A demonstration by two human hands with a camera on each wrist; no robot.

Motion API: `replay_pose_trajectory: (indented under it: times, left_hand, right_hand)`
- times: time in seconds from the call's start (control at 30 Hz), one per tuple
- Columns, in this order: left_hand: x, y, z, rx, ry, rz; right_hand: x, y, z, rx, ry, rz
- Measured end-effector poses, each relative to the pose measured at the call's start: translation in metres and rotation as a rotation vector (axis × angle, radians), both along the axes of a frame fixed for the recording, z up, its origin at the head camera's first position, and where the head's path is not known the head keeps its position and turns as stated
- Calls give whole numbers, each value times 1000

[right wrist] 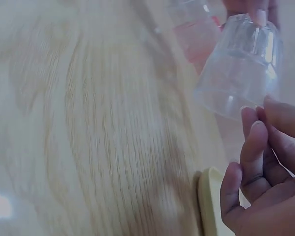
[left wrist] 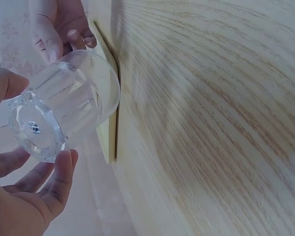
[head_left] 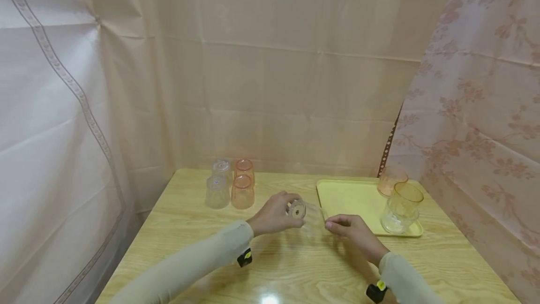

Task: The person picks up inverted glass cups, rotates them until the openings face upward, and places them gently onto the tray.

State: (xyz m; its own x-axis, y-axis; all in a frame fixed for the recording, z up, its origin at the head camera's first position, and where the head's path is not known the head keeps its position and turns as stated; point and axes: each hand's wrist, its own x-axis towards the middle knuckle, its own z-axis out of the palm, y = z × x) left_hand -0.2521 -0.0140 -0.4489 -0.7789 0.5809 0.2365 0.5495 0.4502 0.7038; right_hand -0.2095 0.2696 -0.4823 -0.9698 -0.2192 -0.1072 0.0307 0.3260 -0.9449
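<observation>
A clear drinking glass is held tilted on its side above the table, its thick base facing left and its mouth to the right in the head view. Around the base end curl the fingers and thumb of my left hand. At the mouth, my right hand pinches the rim between thumb and fingertips; in the right wrist view the right hand has its other fingers bent below the rim. The glass is so transparent that its edge is faint in the head view.
Two clear glasses and two orange-pink glasses stand upside down at the back left. On the right, a yellow tray bears an orange glass and an amber glass nested in a clear one. Curtains surround the table.
</observation>
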Motion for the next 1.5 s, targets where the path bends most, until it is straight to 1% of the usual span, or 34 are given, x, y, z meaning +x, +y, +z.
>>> replay_pose_trajectory:
  times: [0.2,0.33,0.47,0.5,0.6,0.7,0.8,1.0,1.23,1.43,1.5]
  left_hand:
    - [-4,0,-1,8,-19,-37]
    - [-7,-1,-2,9,-30,-48]
    - [-9,-2,-3,20,-37,-58]
    - [-9,-2,-3,20,-40,-58]
    - [-9,-2,-3,35,-55,-63]
    - [-9,-1,-3,51,-78,-66]
    - [-9,0,-3,52,-96,-67]
    - [-9,1,-4,22,-109,-59]
    - [-9,1,-7,-27,-105,-25]
    - [-9,-1,-9,-58,-118,1]
    - [-9,-1,-11,-55,-127,10]
  right_hand:
    - [0,2,-1,-114,-64,3]
    - [-2,3,-1,-193,-96,12]
    - [-2,1,-1,-223,-84,2]
    - [-2,0,0,-225,-78,-13]
    - [-3,-2,2,-195,-28,-54]
    - [-3,-3,5,-141,19,-107]
    - [-3,-3,9,-92,57,-125]
    - [-1,-2,16,-62,111,-105]
    - [-1,-3,22,4,157,-94]
    - [-3,-2,28,74,240,-48]
    - [-4,-2,30,90,265,-44]
